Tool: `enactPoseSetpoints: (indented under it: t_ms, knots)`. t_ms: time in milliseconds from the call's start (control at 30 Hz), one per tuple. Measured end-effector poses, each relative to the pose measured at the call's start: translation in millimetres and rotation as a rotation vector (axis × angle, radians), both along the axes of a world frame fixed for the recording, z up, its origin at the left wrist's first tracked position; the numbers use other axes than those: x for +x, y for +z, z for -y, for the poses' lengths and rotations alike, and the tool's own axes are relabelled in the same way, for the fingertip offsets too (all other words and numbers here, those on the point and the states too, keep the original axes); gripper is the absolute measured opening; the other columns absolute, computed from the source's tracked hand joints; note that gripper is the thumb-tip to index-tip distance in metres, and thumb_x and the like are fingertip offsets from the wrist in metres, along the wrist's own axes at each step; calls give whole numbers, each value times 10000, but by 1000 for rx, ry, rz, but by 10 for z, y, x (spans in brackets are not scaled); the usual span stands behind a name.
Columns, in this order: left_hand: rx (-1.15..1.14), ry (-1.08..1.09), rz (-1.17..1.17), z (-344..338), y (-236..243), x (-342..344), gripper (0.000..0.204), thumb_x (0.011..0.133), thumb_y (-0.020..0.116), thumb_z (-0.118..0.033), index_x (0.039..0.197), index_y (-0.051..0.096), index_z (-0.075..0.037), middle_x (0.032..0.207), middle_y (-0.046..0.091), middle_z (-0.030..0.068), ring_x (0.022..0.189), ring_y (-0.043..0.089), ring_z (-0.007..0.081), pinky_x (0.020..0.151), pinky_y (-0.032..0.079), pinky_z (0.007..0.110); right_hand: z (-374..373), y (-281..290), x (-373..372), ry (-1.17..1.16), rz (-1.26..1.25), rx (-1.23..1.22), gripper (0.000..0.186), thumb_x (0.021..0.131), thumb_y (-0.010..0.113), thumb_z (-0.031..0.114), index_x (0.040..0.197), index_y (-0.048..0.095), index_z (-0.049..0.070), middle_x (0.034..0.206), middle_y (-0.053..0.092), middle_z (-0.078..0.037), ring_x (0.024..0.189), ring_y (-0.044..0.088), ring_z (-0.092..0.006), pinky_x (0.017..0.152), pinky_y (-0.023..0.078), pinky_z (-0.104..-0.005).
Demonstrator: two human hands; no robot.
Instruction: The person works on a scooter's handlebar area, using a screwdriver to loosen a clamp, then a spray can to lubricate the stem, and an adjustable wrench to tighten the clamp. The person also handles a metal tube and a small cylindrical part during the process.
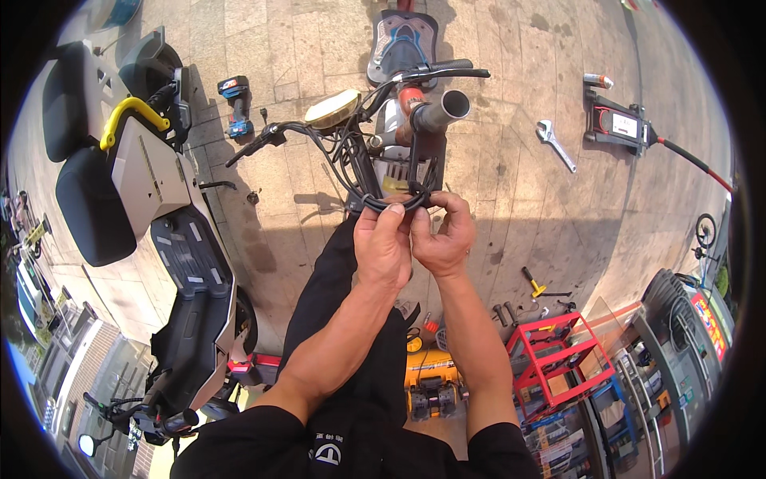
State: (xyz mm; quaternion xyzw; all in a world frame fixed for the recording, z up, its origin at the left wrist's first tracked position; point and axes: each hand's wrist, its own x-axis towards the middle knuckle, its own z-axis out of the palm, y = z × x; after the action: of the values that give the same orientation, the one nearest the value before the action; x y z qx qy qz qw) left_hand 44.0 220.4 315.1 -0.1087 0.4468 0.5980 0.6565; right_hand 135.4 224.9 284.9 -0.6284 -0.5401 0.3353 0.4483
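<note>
Both hands are up at the front of the stripped bike, wrists close together. We note the left hand [383, 249] with its grip closed, thumb and finger pinching the black cables [418, 191]; the right hand [447, 239] pinches the same bundle just beside it. The cables loop across in front of the frame, below the grey tube [444, 112], whose round open mouth tilts toward us.

Edges near the work: the handlebar [253, 144] reaches out past the hands on the left and ends beyond the tube on the right. The cream headlight [333, 108] sits inside that span, among the cable runs.

To the right, we see a broad stretch of paving [503, 184] between the right hand and the wrench [556, 145]; the floor jack [616, 125] lies past that, its long handle angling toward the rim. On the left, the drill [236, 108] lies between the handlebar and the pale scooter [167, 188], a tighter gap.

Closer to our body, room narrows: the orange tank [431, 366] stands beside the right forearm, the red rack [550, 321] farther right, with the hammer [536, 283] near its upper edge.
</note>
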Motion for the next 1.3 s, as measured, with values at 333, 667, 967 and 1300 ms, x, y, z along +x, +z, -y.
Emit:
enactPoseSetpoints:
  t_ms: [333,667,967,1300]
  knots:
    - [-71,50,152,171,-162,32,206,857,545,-107,1014,610,9,1022,654,97,982,615,196,918,485,336,-4,-20,21,82,93,62,352,660,648,-34,1007,646,25,907,602,-120,816,606,-266,710,512,-339]
    - [-33,-41,89,210,-388,-145,275,886,498,-111,1104,576,37,1035,633,137,922,628,223,857,524,347,29,-43,-42,183,225,99,351,614,671,-29,944,690,88,890,552,-80,816,532,-253,705,462,-347]
    - [3,-184,55,177,-790,-645,140,914,504,-64,1024,564,-2,993,644,132,891,635,203,796,526,328,163,-247,-349,241,285,69,381,669,681,-34,1030,684,88,1015,589,-83,953,543,-284,833,464,-394]
    - [-17,-325,-68,-437,-1535,-1262,156,888,499,-75,924,598,41,847,655,139,790,652,263,755,548,375,-155,-664,-963,189,337,-14,327,726,657,-10,1049,656,37,1075,567,-108,958,521,-301,843,444,-397]
